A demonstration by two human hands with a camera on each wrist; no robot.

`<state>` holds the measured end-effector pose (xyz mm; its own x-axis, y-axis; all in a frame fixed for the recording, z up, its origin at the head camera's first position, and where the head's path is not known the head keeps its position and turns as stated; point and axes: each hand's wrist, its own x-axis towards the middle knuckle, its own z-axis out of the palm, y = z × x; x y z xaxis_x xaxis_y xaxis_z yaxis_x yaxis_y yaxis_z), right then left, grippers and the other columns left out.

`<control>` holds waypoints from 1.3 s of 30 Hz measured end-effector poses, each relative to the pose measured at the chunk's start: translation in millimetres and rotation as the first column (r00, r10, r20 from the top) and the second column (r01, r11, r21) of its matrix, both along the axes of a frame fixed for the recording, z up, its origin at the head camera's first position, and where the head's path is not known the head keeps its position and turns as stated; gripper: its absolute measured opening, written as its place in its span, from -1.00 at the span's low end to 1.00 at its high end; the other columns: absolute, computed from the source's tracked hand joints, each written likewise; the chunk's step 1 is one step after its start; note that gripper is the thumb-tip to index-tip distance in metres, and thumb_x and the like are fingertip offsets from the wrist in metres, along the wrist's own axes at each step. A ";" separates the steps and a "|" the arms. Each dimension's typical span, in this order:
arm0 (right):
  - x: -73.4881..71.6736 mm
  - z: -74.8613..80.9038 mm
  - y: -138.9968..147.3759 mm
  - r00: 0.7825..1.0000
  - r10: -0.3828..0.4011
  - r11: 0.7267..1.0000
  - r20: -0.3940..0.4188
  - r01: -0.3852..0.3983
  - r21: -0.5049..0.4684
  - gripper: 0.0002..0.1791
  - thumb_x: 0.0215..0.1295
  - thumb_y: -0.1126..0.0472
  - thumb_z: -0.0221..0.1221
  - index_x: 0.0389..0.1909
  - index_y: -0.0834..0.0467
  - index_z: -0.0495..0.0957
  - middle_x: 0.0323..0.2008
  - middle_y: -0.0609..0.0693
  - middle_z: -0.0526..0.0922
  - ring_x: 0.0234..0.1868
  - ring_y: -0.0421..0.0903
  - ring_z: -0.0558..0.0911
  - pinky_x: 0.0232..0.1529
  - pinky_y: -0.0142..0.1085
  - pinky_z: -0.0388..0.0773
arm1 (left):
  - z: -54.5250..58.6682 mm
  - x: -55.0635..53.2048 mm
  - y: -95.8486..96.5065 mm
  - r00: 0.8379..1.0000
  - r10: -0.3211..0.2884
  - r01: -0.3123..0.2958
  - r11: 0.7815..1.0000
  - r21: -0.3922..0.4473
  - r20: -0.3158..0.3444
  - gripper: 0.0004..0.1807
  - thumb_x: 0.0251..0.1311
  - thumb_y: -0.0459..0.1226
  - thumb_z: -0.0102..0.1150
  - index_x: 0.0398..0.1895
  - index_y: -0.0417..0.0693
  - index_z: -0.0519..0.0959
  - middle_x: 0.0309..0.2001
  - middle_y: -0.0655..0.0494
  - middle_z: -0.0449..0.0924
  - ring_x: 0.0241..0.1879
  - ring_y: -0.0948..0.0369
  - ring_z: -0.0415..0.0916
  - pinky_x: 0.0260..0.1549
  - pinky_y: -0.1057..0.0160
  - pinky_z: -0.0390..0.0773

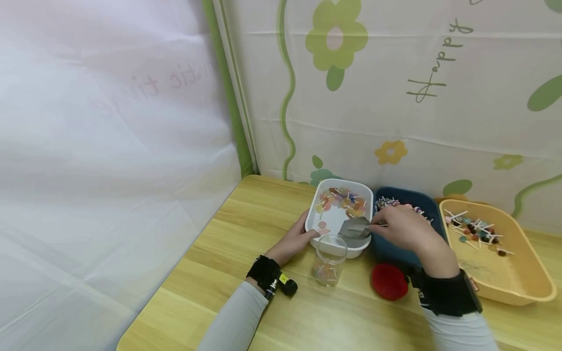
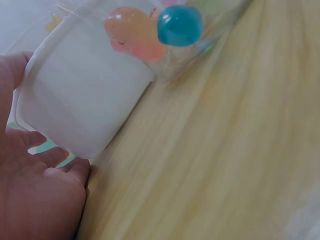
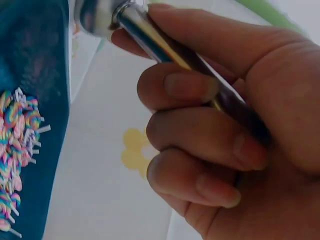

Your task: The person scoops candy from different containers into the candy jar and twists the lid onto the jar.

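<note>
My left hand holds the left side of a white plastic tray, its thumb over the rim in the left wrist view. Small lollipops lie mostly toward the tray's far end. A metal scoop is down inside the tray's near right corner. My right hand grips its shiny handle with curled fingers. Just in front of the tray stands a clear plastic cup with some lollipops at its bottom; their orange and teal heads show close up.
Right of the white tray is a dark blue tray of striped swirl lollipops. A yellow tray with mixed lollipops stands farther right. A red round object lies on the wooden table. Printed curtains hang behind and at left.
</note>
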<state>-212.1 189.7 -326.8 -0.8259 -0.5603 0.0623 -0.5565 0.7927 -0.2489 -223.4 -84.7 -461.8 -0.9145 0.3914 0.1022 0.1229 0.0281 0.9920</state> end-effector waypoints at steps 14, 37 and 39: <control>-11.2 -27.7 -28.7 0.996 0.090 0.987 0.029 -0.085 -0.133 -0.85 0.22 0.14 0.21 -0.33 0.09 0.71 -0.44 -0.12 0.65 -0.48 -0.18 0.47 -0.46 -0.25 0.44 | 4.7 4.2 2.3 0.999 0.032 -0.032 0.999 -0.008 -0.023 -0.28 0.33 -0.20 0.00 0.45 0.35 -0.10 0.45 0.05 -0.11 0.37 0.10 -0.12 0.31 -0.01 -0.02; -31.9 -53.0 -11.5 0.950 0.260 0.924 0.173 -0.193 -0.331 -0.80 0.38 0.18 0.04 -0.13 0.13 0.60 -0.35 0.00 0.59 -0.43 -0.17 0.46 -0.43 -0.27 0.45 | 25.0 17.6 -0.6 0.999 0.021 -0.022 1.000 -0.018 -0.038 -0.22 0.27 -0.30 0.00 0.48 0.12 -0.12 0.44 -0.07 -0.11 0.37 0.06 -0.13 0.30 0.02 -0.02; -32.7 -54.1 -9.4 0.944 0.269 0.917 0.189 -0.191 -0.351 -0.79 0.38 0.20 0.03 -0.11 0.15 0.59 -0.32 0.01 0.60 -0.41 -0.16 0.46 -0.40 -0.26 0.46 | 20.5 15.0 -0.6 0.999 0.018 -0.018 1.000 -0.005 -0.032 -0.21 0.27 -0.30 0.01 0.48 0.08 -0.13 0.44 -0.09 -0.12 0.37 0.06 -0.14 0.31 0.00 -0.04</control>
<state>-244.8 180.2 -380.9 -0.6895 -0.7177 0.0979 -0.6105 0.5031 -0.6117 -208.4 -85.3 -441.3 -0.9178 0.3754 0.1291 0.1537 0.0362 0.9875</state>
